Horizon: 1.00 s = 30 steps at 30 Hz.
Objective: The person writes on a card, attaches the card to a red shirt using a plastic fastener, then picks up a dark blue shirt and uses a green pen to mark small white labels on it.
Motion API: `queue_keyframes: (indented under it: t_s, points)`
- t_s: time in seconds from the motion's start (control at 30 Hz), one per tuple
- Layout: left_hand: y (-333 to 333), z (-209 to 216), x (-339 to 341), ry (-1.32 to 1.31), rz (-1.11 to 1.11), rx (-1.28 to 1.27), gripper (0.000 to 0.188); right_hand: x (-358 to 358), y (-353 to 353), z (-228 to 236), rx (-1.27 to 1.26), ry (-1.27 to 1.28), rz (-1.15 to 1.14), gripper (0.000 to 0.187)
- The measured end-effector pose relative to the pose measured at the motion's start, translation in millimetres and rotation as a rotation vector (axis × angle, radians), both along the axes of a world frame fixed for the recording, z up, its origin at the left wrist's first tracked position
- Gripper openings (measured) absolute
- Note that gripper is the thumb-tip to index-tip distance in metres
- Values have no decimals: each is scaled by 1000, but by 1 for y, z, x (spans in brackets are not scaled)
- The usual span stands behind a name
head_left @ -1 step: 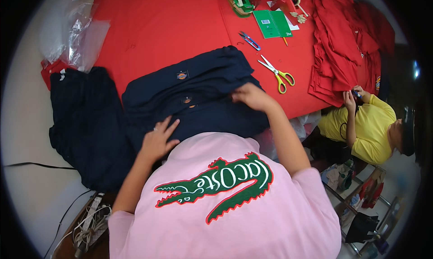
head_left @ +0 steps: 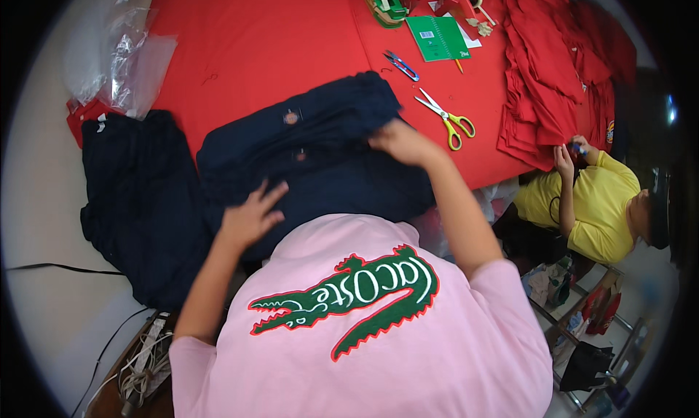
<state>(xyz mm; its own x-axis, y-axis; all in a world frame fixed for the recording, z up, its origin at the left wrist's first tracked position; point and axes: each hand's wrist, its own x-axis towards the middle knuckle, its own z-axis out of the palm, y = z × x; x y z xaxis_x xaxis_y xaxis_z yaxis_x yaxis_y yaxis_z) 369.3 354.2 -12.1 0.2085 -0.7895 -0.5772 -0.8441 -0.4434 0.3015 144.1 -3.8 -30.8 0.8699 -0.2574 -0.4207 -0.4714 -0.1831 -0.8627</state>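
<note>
Dark navy folded garments (head_left: 233,145) lie in overlapping layers at the table's near edge. Small patches (head_left: 291,117) show on them. My right hand (head_left: 399,143) has its fingers curled on the edge of a navy garment at the right side of the fold. Over the layers' left part is my left hand (head_left: 251,215), open with fingers apart and slightly blurred; whether it touches the cloth I cannot tell. Farther left hangs another dark navy garment (head_left: 138,207). Part of the near layers is hidden by my pink shirt (head_left: 408,345).
Yellow-handled scissors (head_left: 445,118), blue thread snips (head_left: 402,65) and a green notebook (head_left: 437,39) lie on the red cloth (head_left: 269,39). Red garments (head_left: 546,76) pile up at right, where a person in yellow (head_left: 601,207) handles them. Clear plastic bags (head_left: 135,68) lie at far left.
My right hand has moved slightly away from me and leftward with the cloth edge. The left hand has shifted a little. Of two lower patches, only one shows now.
</note>
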Motion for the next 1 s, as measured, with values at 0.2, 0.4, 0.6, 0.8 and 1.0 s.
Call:
queue_keyframes:
  t_s: [0.2, 0.4, 0.6, 0.8, 1.0]
  points:
    - [-115, 32, 166, -1002, 267, -474, 54, 126, -70, 82, -119, -619, -378, 64]
    - [-162, 42, 108, -308, 213, -915, 36, 42, -80, 55, -212, -598, -800, 35]
    - [-168, -39, -11, -216, -217, -599, 70, -48, 1, -28, -398, -261, -839, 35]
    - [-234, -53, 30, -430, -267, -646, 78, -40, 31, -2, -430, 44, -813, 33]
    - [-296, -32, 44, -421, -37, -452, 71, -38, 36, -2, -562, -172, -730, 24]
